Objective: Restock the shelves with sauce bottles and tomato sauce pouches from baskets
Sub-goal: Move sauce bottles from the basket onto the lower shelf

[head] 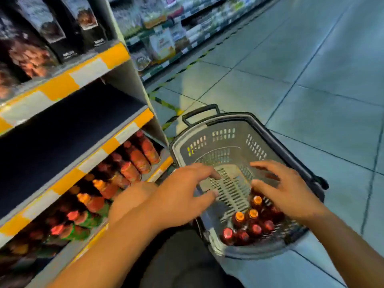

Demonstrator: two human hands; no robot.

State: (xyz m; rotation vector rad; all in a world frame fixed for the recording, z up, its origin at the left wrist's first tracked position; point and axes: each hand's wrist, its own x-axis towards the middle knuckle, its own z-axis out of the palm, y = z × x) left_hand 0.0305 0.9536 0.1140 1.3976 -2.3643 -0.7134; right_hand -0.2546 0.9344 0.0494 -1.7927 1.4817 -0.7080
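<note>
- Head view: we see the grey slotted plastic shopping basket (pixel 226 140) standing on the pale tiled floor (pixel 311 59), just beside the end of the yellow-and-white edged shelf unit (pixel 116 142)
- A cluster of dark red sauce bottles with orange and red caps (pixel 248 224) stands upright in the near corner of the basket; the far part of the basket floor shows bare slots
- Our left hand (pixel 182 196) hovers over the basket's near-left rim, fingers spread wide and relaxed, holding nothing
- Our right hand (pixel 284 190) hangs over the bottles, fingers fanned wide, thumb low near an orange cap; we cannot tell whether it touches, and it grips nothing
- The lower shelf carries a row of matching red bottles (pixel 133 163), packed close and leaning back; the shelf above it (pixel 72 134) looks dark and unfilled
- No tomato sauce pouches to be made out in this view; black snack bags (pixel 52 28) sit on the top shelf
- Risk, as we judge it: the bottles stand tight together, so a wide hand coming down could knock neighbours over instead of closing on one neck
- Risk: taking two bottles per hand by the caps may let one slip onto the tiles
- Risk: the shelf row is crowded, so pushing another bottle in could topple the front ones
- Frame is blurred, so labels stay unread
</note>
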